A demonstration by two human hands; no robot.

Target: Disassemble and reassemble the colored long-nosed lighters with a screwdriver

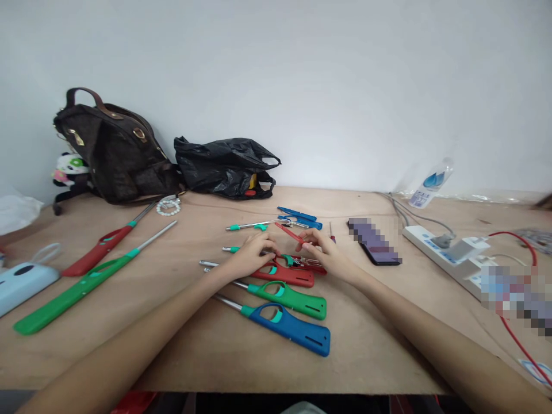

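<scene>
My right hand (321, 246) pinches a red lighter casing half (290, 233), tilted up above the table. My left hand (257, 254) has its fingers bent down onto an opened red long-neck gas lighter (311, 264), whose inner parts show between my hands; part of it is hidden. Nearer me lie a whole red lighter (297, 276), a green lighter (302, 300) and a blue lighter (297, 329), side by side. Beyond my hands are blue casing halves (302, 217) and a lighter's bare metal tube (248, 225) with a teal trigger. A small screwdriver (332, 236) lies beside my right hand.
Another red lighter (101, 248) and a green lighter (81, 292) lie at left, near a bead bracelet (168, 206) and a light-blue device (28, 284). A dark bag (116, 155) and black plastic bag (219, 167) stand behind. At right are a phone (374, 242), power strip (444, 253) and bottle (431, 183).
</scene>
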